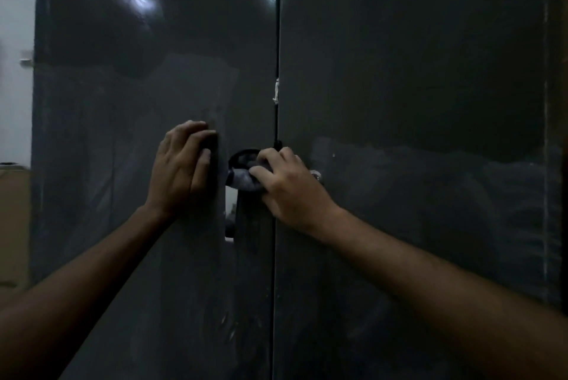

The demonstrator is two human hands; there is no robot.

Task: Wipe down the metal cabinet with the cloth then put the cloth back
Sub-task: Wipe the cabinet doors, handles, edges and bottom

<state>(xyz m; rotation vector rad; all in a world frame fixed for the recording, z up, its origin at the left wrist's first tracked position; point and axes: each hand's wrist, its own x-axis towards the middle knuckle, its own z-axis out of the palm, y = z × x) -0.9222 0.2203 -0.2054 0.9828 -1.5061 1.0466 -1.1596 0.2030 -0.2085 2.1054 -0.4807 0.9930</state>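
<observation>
Two hands: my left hand (184, 164) flat on the metal cabinet (415, 103).
Cloth (244, 179): bunched in my right hand (285, 183) at the round handle (242, 155).
Advice: work around the handle with firm pressure.

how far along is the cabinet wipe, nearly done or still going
Still going. Streaky, smeared patches across both doors of the metal cabinet suggest they have had at least one pass, though the dim light makes that uncertain. In hand: the right hand grips the bunched grey cloth against the round black handle by the door seam, while the left hand rests flat on the left door. Left: finish wiping, then return the cloth.
</observation>
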